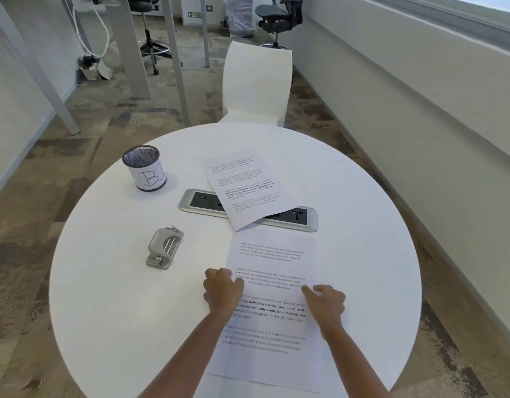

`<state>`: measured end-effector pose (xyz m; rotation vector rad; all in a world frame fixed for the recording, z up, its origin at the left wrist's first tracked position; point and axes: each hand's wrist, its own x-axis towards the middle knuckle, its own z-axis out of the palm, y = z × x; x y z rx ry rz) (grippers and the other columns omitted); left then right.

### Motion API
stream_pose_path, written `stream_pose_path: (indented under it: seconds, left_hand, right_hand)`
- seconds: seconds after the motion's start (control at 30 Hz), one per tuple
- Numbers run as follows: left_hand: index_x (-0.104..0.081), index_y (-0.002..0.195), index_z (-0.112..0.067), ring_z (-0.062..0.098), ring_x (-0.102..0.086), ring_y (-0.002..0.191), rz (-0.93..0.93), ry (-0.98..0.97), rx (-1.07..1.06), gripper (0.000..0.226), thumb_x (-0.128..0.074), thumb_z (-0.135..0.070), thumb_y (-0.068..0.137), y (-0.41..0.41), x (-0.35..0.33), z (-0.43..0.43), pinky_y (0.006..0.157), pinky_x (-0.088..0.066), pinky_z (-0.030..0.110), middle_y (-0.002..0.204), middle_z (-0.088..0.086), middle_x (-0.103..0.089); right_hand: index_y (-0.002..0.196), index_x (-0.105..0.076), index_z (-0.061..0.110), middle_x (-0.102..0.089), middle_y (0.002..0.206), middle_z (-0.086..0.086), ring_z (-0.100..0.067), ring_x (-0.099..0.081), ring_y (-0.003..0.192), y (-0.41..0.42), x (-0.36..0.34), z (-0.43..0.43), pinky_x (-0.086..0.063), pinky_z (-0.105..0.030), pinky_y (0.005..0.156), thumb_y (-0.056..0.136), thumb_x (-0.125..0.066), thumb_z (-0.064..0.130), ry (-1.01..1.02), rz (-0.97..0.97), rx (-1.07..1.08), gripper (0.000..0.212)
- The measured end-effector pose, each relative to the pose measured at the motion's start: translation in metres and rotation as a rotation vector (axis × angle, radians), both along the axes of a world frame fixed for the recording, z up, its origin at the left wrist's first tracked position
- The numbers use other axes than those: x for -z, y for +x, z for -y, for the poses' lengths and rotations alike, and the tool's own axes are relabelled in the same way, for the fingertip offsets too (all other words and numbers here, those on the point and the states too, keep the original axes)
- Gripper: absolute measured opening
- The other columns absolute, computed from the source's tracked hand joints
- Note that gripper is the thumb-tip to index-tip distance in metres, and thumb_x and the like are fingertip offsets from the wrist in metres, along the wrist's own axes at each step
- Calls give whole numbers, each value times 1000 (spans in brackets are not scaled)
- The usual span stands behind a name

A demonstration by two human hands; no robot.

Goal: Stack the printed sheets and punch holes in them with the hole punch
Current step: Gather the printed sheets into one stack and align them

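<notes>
On my feed the stack of printed sheets (272, 258) lies flat at 6 o'clock on the round white table (104, 297), text side up, its layers slightly out of line along the near-left edge; the left hand (223, 290) sits at the stack's left edge, grip closed, fingers curled and thumb on the paper; the right hand (325, 303) takes the right edge the same way, grip closed with the thumb lying on the page; the grey hole punch (164, 248) stands at 9 o'clock, apart from the stack; one more printed sheet (242, 182) lies askew at 12 o'clock, partly covering the socket panel (306, 221) at the table's centre; a mesh pen cup (144, 170) with a handwritten label stands at 10 o'clock; a white chair (258, 81) stands past the 12 o'clock rim.
</notes>
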<state>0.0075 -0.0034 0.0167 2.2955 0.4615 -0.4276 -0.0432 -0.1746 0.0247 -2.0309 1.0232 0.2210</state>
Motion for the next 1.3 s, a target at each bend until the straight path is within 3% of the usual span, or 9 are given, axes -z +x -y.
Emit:
stream_pose_path:
  seconds: [0.13, 0.27, 0.37, 0.47, 0.6, 0.7, 0.93, 1.1, 1.3]
  left_hand:
    - [-52, 119, -4, 34, -45, 117, -34, -73, -26, 35, -54, -13, 86, 8, -2, -6, 98, -40, 41, 131, 15, -38]
    - [-51, 117, -3, 36, -52, 110, -55, -156, -45, 34, -55, -10, 85, 13, -2, -15, 94, -42, 37, 129, 15, -36]
    - [-52, 115, -2, 35, -54, 108, -53, -208, -56, 33, -54, -7, 83, 16, -1, -21, 93, -43, 35, 129, 15, -35]
    - [-52, 116, -2, 34, -52, 111, -36, -201, -35, 32, -53, -7, 85, 20, 1, -27, 96, -43, 37, 130, 15, -35]
    - [-53, 117, -2, 35, -52, 112, -2, -142, 40, 31, -52, -7, 86, 29, 4, -36, 97, -43, 37, 131, 17, -37]
    - [-50, 119, -6, 34, -50, 113, 82, -25, 114, 33, -51, -8, 87, 38, 3, -42, 95, -42, 38, 129, 16, -42]
    - [-28, 141, -14, 22, -23, 141, 431, 408, 523, 52, -44, -20, 92, 84, 7, -42, 110, -28, 34, 152, 12, -24]
    - [-22, 145, -24, 26, -5, 146, 407, 577, 862, 48, -32, -25, 98, 106, 17, -34, 117, -14, 40, 158, 14, 0]
    - [-19, 144, -9, 22, -7, 146, 365, 676, 944, 51, -31, -28, 98, 118, 24, -30, 118, -13, 43, 158, 11, -5]
  right_hand:
    - [132, -36, 3, -33, 134, -19, -34, -50, 107, 5, -4, -4, -45, -40, 94, 84, -64, 19, 282, 93, 194, 58]
    - [96, -50, 7, -52, 89, -14, -22, -51, 70, 9, -8, 1, -46, -27, 60, 85, -62, 16, 720, 129, 269, 18]
    - [93, -60, 1, -60, 90, -11, -26, -55, 78, 7, -6, 6, -44, -31, 72, 84, -62, 25, 780, 78, 141, 27]
    - [108, -64, 0, -69, 108, -19, -36, -64, 102, 6, -7, 7, -48, -46, 95, 87, -57, 17, 884, 158, 81, 28]
    - [106, -62, -6, -69, 99, -22, -35, -66, 87, 9, -4, 19, -54, -46, 82, 81, -61, -2, 438, 173, 42, 25]
    - [102, -62, -2, -68, 100, -22, -37, -64, 92, 13, 5, 26, -52, -48, 87, 80, -61, 1, 202, 108, 35, 23]
    - [113, -54, 7, -64, 108, -17, -34, -63, 94, 16, 12, 23, -51, -42, 85, 83, -62, 16, 125, 81, 61, 32]
    - [118, -50, 12, -64, 101, -13, -31, -62, 89, 15, 15, 21, -49, -37, 79, 84, -60, 17, 105, 116, 117, 36]
    - [125, -46, 19, -59, 95, -7, -25, -56, 83, 16, 17, 20, -40, -30, 72, 85, -58, 11, 74, 223, 180, 43]
